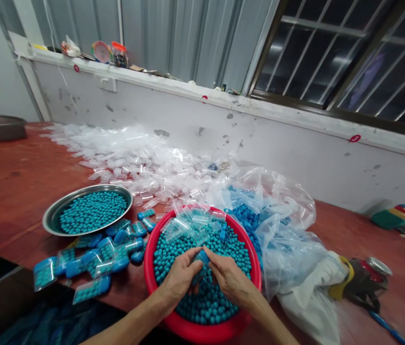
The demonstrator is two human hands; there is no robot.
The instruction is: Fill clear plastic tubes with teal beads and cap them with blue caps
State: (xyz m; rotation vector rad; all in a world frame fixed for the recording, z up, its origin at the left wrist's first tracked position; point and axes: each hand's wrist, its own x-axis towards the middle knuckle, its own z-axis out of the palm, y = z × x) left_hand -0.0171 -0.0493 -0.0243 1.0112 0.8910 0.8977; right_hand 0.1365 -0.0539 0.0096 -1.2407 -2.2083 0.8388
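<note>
My left hand [179,275] and my right hand [231,280] meet over a red basin [148,261]. Between their fingers is a small transparent plastic case with a blue cap [202,258], partly covered by the fingers. Both hands are closed on it. Teal balls [211,311] fill the basin beneath. At the basin's far side, several transparent cases [188,227] lie on top of the balls. Left of the basin, capped cases [105,256] with teal balls inside lie in a loose pile on the table.
A metal bowl [47,225] of teal balls stands at left. Transparent cases [145,163] are heaped along the wall. Blue caps [247,218] lie in a plastic bag [288,191] right of the basin. A white sack [313,292] and a red-bodied object with a metal top [378,266] are farther right.
</note>
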